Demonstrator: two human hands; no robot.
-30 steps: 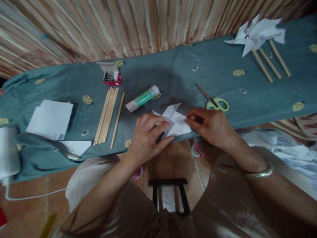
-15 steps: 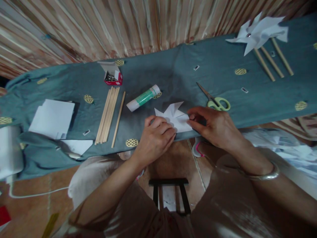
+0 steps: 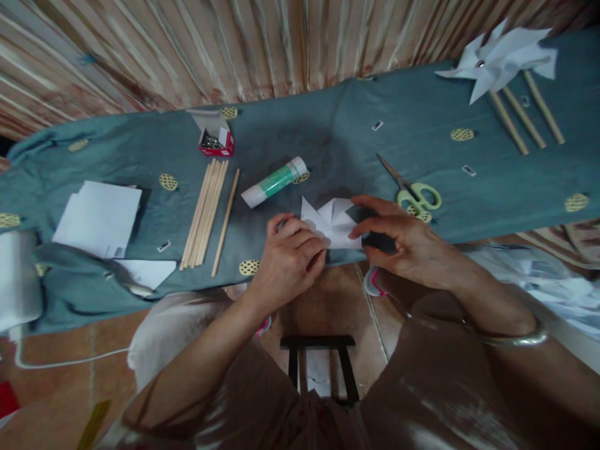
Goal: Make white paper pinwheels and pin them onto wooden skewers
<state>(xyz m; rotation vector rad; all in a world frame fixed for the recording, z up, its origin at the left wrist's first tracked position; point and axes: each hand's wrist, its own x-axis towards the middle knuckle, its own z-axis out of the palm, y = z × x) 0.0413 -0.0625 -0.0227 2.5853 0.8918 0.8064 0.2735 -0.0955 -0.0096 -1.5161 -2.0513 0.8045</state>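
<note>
A white paper pinwheel point(image 3: 337, 225), partly folded with pointed flaps standing up, lies near the table's front edge between my hands. My left hand point(image 3: 291, 257) has curled fingers gripping its left lower side and covers that part. At its right side is my right hand point(image 3: 405, 242), fingertips on the top flap and the right edge, thumb at the lower corner. A green-and-white glue stick point(image 3: 275, 181) lies just beyond the paper. Right of it are scissors point(image 3: 412, 190) with light green handles, close to my right hand.
Several wooden sticks point(image 3: 205, 215) lie on the left, one stick point(image 3: 225, 222) apart. Behind stands an open red box point(image 3: 216, 144) of small metal pieces. Paper sheets point(image 3: 100, 215) are stacked far left. Finished pinwheels point(image 3: 509, 59) on sticks lie far right. A dark stool point(image 3: 319, 342) is below.
My right hand has shifted its fingers on the pinwheel's right side, with the index finger now up at the top flap. The paper has turned slightly; the left hand stays on it.
</note>
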